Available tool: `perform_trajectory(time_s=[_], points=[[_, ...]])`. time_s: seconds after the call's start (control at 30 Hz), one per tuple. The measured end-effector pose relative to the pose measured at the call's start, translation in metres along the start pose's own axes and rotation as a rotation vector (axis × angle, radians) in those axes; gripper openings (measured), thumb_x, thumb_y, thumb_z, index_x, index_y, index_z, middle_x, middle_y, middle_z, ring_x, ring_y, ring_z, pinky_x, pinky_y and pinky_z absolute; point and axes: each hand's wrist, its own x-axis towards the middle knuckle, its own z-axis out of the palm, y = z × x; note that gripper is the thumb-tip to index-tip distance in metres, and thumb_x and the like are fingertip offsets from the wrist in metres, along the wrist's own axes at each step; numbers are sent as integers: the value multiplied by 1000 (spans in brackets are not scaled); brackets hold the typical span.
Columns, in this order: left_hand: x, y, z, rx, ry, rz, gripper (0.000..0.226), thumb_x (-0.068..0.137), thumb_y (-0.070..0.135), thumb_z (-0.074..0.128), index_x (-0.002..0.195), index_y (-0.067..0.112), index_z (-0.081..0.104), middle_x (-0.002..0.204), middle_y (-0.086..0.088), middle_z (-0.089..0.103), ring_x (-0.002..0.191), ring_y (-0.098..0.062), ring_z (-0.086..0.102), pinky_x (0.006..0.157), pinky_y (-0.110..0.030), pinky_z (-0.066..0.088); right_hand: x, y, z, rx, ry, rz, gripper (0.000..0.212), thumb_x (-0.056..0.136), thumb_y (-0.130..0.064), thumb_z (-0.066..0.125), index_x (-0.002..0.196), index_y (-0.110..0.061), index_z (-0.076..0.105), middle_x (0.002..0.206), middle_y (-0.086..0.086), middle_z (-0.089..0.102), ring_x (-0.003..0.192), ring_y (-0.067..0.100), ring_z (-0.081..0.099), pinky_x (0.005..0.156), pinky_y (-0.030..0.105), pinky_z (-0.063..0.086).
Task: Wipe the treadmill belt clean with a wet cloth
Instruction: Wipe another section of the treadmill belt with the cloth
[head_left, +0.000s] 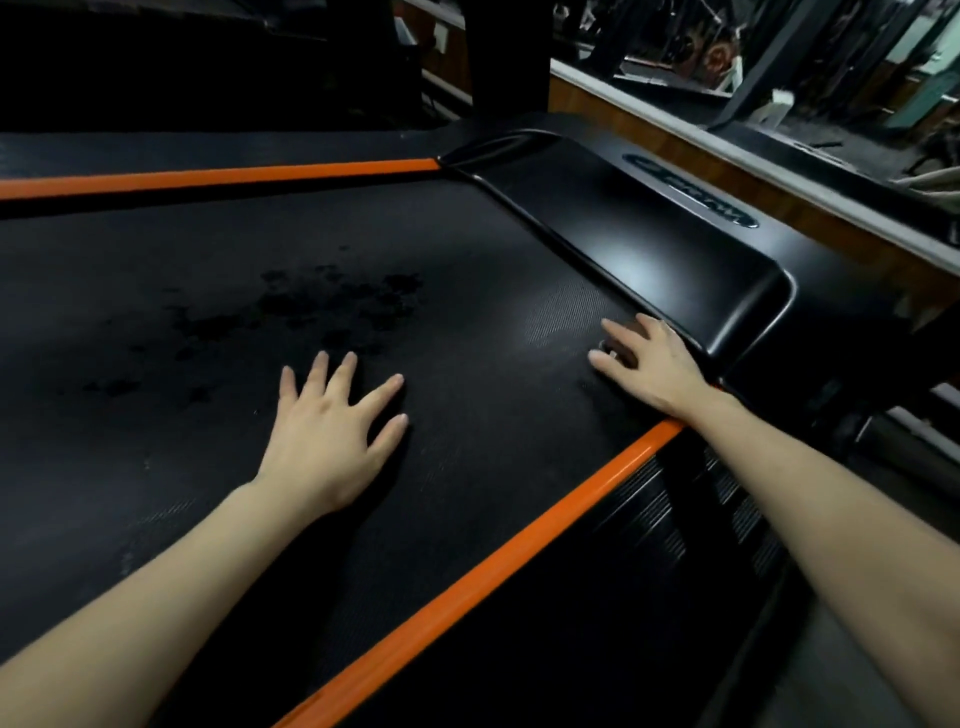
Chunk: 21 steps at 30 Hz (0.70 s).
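The treadmill belt (467, 291) fills the view. Dark wet-looking blotches (322, 306) mark its middle and the rest looks dry, so wiping seems barely begun. The left hand (332, 436) lies flat on it, fingers spread. The right hand (649, 364) rests beside the motor cover (649, 244); whether its fingers hold a dark cloth I cannot tell.

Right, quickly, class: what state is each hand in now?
Left hand: open, flat on the treadmill belt, holding nothing.
Right hand: open, fingers spread on the belt beside the motor cover.
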Motion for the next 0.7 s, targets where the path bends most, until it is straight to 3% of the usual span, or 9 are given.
perform_trajectory(time_s=[0.2,0.37,0.4,0.47,0.53,0.6,0.7], points=[[36,-6,-8,30,-4,-61,57,94,58,15,148,42,13,159,-12,7,145,-34,-4,117,-51,-3,30,30,2,66,71,-102,46,89,-44,53,131,-24,53,135,13,46,130,27,40,106,40,34],[64,8,-1,19,-31,-105,60,92,61,9,149,43,8,159,-12,1,145,-36,-7,115,-56,-6,32,-1,11,219,315,134,31,92,-21,55,122,-15,59,126,10,55,116,32,51,95,37,39],[66,11,3,20,-27,-113,62,90,62,4,149,42,6,159,-12,0,145,-37,-7,114,-57,-6,22,-12,10,256,314,86,27,91,-18,55,118,-15,60,124,9,56,116,30,52,95,35,39],[67,13,8,13,10,-127,72,82,66,-9,148,43,5,159,-13,2,145,-37,-5,113,-56,-7,-1,-32,9,308,262,-189,26,88,-12,58,113,-15,64,124,11,59,118,29,54,98,31,38],[65,11,11,10,33,-132,78,76,67,-13,147,44,7,159,-11,5,145,-35,-4,114,-54,-8,-21,-43,13,294,138,-506,30,85,-21,60,114,-19,65,132,12,55,125,29,49,106,37,31],[63,10,13,3,59,-132,74,79,67,-8,147,44,11,159,-10,9,146,-34,0,115,-53,-6,-17,-33,15,257,4,-707,32,87,-28,59,119,-25,61,139,11,48,133,27,40,110,37,29],[64,9,16,11,82,-139,67,86,66,3,146,42,21,156,-12,19,145,-36,10,115,-55,0,25,3,18,154,66,-717,38,79,-11,64,115,-23,62,135,18,50,126,34,46,107,42,35]])
